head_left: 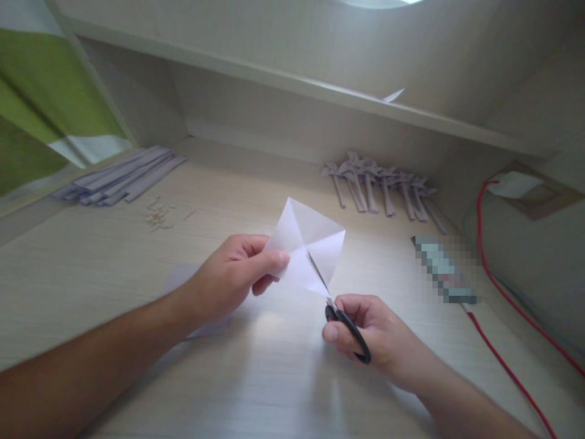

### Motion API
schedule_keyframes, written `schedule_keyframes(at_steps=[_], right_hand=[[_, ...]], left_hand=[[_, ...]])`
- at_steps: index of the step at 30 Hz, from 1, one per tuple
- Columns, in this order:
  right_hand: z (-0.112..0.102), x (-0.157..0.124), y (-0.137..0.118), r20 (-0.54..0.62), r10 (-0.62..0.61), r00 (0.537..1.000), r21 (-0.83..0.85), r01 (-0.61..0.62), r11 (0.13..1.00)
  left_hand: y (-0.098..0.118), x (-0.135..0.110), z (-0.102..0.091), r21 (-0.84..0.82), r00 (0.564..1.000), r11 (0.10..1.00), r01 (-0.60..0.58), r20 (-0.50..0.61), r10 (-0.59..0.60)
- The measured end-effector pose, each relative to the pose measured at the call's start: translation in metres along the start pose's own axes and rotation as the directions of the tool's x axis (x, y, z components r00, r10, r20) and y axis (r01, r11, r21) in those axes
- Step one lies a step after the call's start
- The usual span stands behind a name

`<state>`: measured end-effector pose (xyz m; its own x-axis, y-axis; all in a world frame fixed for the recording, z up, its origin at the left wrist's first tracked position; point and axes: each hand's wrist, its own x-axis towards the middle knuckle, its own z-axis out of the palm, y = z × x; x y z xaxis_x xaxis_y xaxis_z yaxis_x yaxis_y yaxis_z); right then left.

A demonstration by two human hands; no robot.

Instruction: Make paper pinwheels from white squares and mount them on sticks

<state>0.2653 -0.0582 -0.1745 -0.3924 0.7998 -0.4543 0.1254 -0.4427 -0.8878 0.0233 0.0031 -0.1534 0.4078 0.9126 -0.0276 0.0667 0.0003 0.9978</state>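
Between thumb and fingers, my left hand (249, 265) pinches the left edge of a white paper square (317, 228) with diagonal creases. The paper is held up above the table. My right hand (365, 332) grips black-handled scissors (350, 335), fingers in the loops. A blade lies over the paper along the crease from its lower right corner, its tip near the centre. How far the cut runs, I cannot tell. More white paper (208, 329) lies on the table, partly hidden under my left forearm.
Several paper pinwheels on rolled sticks (372, 183) lie at the back right. Flat paper strips (123, 174) are piled at the back left, near small scraps (158, 214). A phone (443, 268) with a red cable (507, 366) lies on the right. A shelf (292, 79) crosses above.
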Motion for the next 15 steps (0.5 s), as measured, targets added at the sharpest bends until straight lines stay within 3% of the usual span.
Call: schedule_keyframes(at_steps=[15], right_hand=[[-0.0007,0.0006,0.0002,-0.015,-0.031,0.999,0.000,0.031,1.000]], left_hand=[[-0.0012,-0.0023,-0.0009,0.028,1.000,0.999,-0.029,0.004,0.029]])
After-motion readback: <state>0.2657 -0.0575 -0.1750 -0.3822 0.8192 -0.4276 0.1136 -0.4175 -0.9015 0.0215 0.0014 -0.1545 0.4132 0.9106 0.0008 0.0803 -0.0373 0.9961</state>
